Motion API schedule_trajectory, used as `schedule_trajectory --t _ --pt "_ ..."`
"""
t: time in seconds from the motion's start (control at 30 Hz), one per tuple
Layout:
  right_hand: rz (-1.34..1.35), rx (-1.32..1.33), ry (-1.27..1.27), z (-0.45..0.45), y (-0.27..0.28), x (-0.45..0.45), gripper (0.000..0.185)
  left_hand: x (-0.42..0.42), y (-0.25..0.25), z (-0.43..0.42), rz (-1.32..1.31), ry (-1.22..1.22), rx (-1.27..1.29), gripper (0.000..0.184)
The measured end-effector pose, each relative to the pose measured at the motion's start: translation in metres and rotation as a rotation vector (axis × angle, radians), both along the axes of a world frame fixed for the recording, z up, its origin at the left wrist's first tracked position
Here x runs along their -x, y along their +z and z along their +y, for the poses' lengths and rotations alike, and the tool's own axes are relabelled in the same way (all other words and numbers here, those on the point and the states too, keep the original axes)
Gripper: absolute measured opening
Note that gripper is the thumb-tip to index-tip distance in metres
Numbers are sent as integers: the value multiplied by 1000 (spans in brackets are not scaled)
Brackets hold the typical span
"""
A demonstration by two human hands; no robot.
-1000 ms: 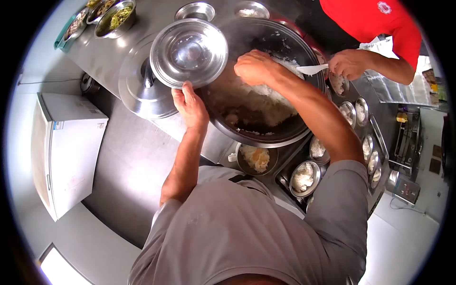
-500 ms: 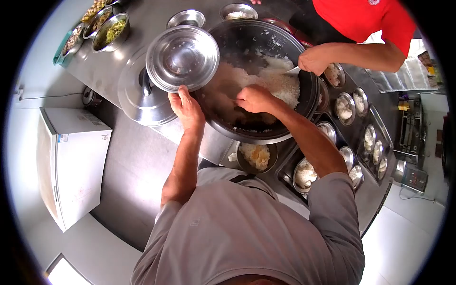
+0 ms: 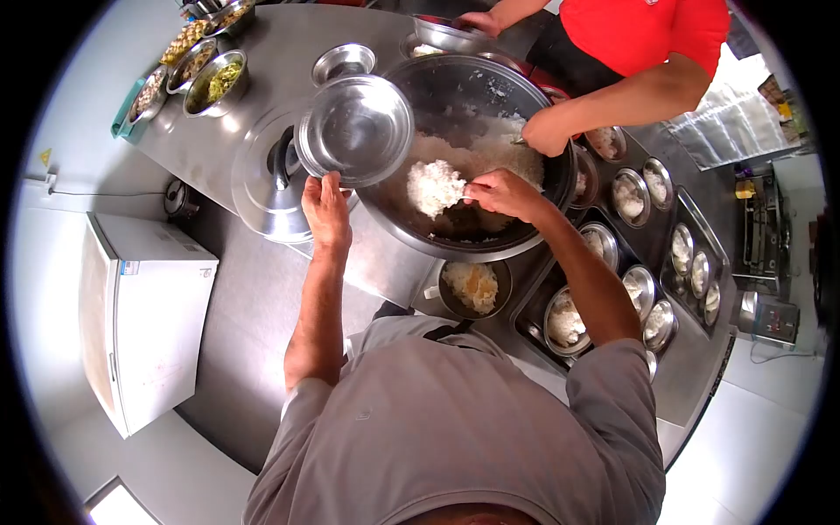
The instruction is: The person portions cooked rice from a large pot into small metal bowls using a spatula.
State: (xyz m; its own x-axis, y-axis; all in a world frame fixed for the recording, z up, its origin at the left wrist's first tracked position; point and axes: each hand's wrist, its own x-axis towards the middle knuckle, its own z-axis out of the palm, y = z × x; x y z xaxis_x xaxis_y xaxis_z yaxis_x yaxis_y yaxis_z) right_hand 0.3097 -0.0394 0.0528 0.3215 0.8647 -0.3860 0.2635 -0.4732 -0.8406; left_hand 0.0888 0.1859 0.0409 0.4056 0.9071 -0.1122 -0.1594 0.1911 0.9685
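- Hovering inside the pot's (image 3: pixel 437 79) rim toward eight o'clock, a clump of rice (image 3: pixel 435 188) is carried on a scoop (image 3: pixel 465 197), mostly hidden by it.
- The scoop is gripped in the closed right hand (image 3: pixel 503 194), at five o'clock of the pot's centre.
- At ten o'clock, a bowl (image 3: pixel 354 129) is pinched at its near rim by the left hand (image 3: pixel 326 210), its shiny inside turned up.
- The lid (image 3: pixel 262 206) is overlapped by that bowl at nine o'clock.
- A cup (image 3: pixel 430 292) of rice is seen just beside the pot at six; at four, rice dishes (image 3: pixel 567 319) are held on a tray (image 3: pixel 523 325).
- At two, a co-worker's hand (image 3: pixel 547 131) is closed; its grip cannot be told. At twelve, a metal bowl (image 3: pixel 451 37) is held by the other hand (image 3: pixel 479 23).
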Motion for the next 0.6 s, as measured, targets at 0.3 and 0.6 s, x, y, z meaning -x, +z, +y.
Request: schedule_trajectory --t 0.3,0.6 --pt "-30 22 -185 -36 103 -3 35 -3 1 7 225 -207 -217 34" --pt "-1325 -120 -108 18 101 64 8 -21 15 -22 198 -393 -142 39"
